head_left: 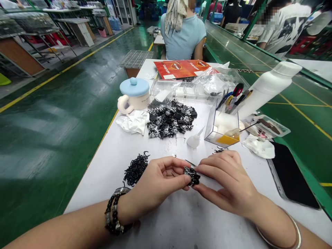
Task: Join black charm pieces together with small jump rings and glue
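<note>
Black metal piece (192, 175) pinched between the fingertips of left hand (155, 183) and right hand (225, 178). Heap of similar pieces (171, 117) lies at twelve o'clock; loose black hooks (136, 168) remain at ten o'clock.

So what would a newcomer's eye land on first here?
The heap of small black-and-silver pieces mid-table, beside a white ceramic mug with a pale blue lid. Nearest, the left hand and right hand pinch one black piece; a tall white plastic bottle tilts at right.

Sitting on the table (181, 224): one mug (133, 95), one phone (292, 176), one clear box (223, 128), two white bottles (269, 90) (194, 138), two black heaps (171, 117) (136, 168); working above it, two hands (158, 183) (225, 176).
</note>
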A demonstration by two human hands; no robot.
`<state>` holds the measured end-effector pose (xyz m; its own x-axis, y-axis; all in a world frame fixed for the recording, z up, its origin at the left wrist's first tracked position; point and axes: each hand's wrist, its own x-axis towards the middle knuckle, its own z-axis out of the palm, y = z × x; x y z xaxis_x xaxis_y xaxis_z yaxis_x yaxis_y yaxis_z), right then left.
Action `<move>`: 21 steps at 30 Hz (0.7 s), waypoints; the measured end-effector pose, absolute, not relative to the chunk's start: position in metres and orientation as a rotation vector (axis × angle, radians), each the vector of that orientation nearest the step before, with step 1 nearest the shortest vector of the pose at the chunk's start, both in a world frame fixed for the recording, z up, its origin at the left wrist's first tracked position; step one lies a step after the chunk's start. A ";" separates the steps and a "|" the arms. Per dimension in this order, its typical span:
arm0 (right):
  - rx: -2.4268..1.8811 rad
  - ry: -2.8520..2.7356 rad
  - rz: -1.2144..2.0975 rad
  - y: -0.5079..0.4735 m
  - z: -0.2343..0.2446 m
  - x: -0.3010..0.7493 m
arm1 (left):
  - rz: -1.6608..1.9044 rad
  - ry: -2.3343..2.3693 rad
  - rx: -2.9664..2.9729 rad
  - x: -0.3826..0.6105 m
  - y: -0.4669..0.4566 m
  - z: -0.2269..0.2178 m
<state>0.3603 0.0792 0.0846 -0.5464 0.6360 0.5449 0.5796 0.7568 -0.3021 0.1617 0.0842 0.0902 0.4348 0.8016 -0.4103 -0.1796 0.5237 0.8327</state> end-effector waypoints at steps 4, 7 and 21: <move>-0.865 -2.285 0.120 0.078 0.086 0.359 | 0.693 0.906 0.784 0.161 0.085 0.088; -0.849 -2.274 0.202 0.079 0.088 0.362 | 0.687 0.798 0.709 0.161 0.084 0.087; -0.668 -2.235 0.654 0.080 0.094 0.358 | 0.618 0.363 0.402 0.166 0.071 0.081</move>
